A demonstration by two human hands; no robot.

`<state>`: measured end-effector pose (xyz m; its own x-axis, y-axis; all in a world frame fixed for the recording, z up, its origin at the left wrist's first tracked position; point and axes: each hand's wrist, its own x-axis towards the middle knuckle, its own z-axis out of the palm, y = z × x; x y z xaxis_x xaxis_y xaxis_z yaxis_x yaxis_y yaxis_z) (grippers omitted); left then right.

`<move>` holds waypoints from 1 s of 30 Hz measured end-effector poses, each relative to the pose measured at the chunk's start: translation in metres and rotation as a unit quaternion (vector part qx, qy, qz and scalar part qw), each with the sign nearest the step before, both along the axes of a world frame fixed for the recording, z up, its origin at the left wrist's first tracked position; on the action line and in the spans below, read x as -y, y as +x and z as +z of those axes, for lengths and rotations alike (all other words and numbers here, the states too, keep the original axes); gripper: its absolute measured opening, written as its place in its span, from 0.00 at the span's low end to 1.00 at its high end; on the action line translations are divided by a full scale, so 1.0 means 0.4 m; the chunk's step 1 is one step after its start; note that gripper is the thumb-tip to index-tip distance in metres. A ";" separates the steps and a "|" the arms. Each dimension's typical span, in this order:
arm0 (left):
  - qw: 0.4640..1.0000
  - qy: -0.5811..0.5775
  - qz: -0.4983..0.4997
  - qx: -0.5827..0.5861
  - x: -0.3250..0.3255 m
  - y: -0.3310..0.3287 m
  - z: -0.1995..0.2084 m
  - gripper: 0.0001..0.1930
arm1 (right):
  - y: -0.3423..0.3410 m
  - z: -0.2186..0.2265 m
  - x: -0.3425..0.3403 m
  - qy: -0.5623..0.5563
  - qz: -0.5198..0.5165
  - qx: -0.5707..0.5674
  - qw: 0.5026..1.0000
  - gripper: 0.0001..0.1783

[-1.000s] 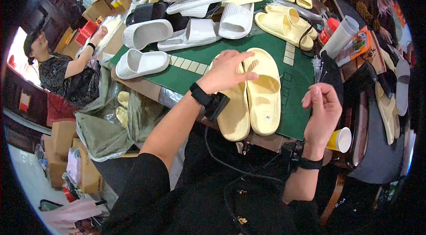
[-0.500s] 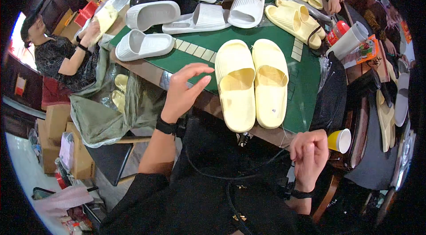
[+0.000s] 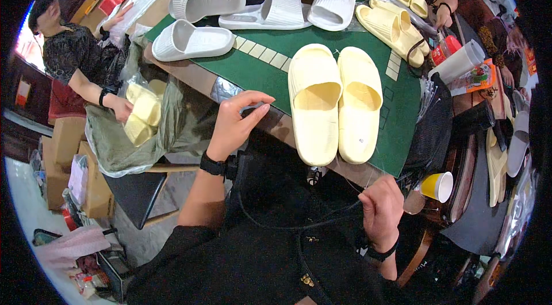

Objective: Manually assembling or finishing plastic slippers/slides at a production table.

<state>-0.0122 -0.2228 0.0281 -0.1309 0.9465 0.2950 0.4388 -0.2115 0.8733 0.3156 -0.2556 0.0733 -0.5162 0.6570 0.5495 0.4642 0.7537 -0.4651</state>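
Note:
A pair of pale yellow slides lies side by side at the near edge of the green table: the left slide (image 3: pixel 315 126) and the right slide (image 3: pixel 361 126), toes pointing away. My left hand (image 3: pixel 234 124) hovers left of the pair, touching neither. Its thumb and forefinger curve toward each other with a small gap and nothing visible between them. Below the right slide, at the table's corner, my right hand (image 3: pixel 382 207) is closed in a pinch. A thin clear strand (image 3: pixel 349 177) runs from its fingertips toward the slides' heels.
Grey slides (image 3: pixel 267 12) and black ones are heaped at the far side. More yellow slides (image 3: pixel 385 24) lie far right. Beside my right hand stands a yellow paper cup (image 3: pixel 437 186). A co-worker at left holds yellow slides (image 3: pixel 144 112) over a green sack (image 3: pixel 118 144).
My left thumb and forefinger have drawn closer together. My right hand has shifted slightly left. The co-worker at left has lowered yellow slides to the sack.

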 end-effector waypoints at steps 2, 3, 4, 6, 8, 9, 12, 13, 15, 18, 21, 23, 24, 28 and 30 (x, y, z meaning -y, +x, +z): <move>1.000 -0.010 -0.005 -0.004 -0.001 0.001 0.001 0.08 | 0.000 -0.005 0.007 0.028 -0.010 -0.002 1.000 0.14; 1.000 -0.011 -0.006 -0.001 -0.003 0.002 0.001 0.08 | 0.001 -0.003 0.010 0.051 -0.027 0.007 0.998 0.14; 1.000 -0.010 -0.007 0.009 -0.004 0.003 0.001 0.08 | 0.002 -0.001 0.012 0.075 -0.044 0.015 0.996 0.13; 1.000 -0.009 -0.009 0.019 -0.006 0.007 0.001 0.08 | 0.000 0.002 0.013 0.073 -0.069 0.031 0.994 0.13; 1.000 0.003 -0.010 0.020 -0.006 0.009 0.000 0.08 | -0.001 0.001 0.012 0.071 -0.093 0.046 0.992 0.12; 1.000 0.002 -0.010 0.021 -0.006 0.010 -0.001 0.08 | -0.003 -0.004 0.010 0.065 -0.096 0.043 0.992 0.12; 1.000 0.006 -0.012 0.019 -0.007 0.010 -0.004 0.08 | -0.011 -0.023 0.010 0.052 -0.102 0.040 0.993 0.11; 1.000 0.006 -0.016 0.011 -0.008 0.009 -0.005 0.08 | -0.015 -0.027 0.011 0.045 -0.106 0.038 0.993 0.11; 1.000 0.006 -0.014 0.002 -0.001 0.002 -0.006 0.08 | -0.025 -0.035 0.011 0.033 -0.096 0.034 0.994 0.11; 1.000 -0.001 -0.014 0.000 0.006 -0.002 -0.003 0.08 | -0.040 -0.042 0.019 0.023 -0.082 0.027 0.996 0.11; 1.000 -0.006 -0.012 0.015 0.011 -0.006 -0.008 0.08 | -0.063 -0.036 0.029 0.036 -0.059 0.024 0.997 0.11; 0.999 -0.012 -0.014 0.029 0.012 -0.008 -0.015 0.08 | -0.076 -0.025 0.039 0.050 -0.036 0.039 0.997 0.10; 0.999 -0.013 -0.014 0.030 0.012 -0.008 -0.018 0.08 | -0.081 -0.027 0.043 0.049 -0.036 0.040 0.997 0.10; 0.999 0.000 -0.013 0.041 0.010 -0.007 -0.030 0.08 | -0.093 -0.027 0.062 0.045 -0.025 0.060 0.997 0.08; 0.999 0.003 -0.019 0.038 0.007 -0.007 -0.029 0.08 | -0.097 -0.024 0.069 0.033 -0.029 0.075 0.996 0.08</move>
<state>-0.0151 -0.2257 0.0166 -0.1171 0.9492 0.2920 0.3638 -0.2326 0.9020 0.2767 -0.2831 0.0639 -0.5575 0.6534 0.5121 0.5690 0.7499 -0.3374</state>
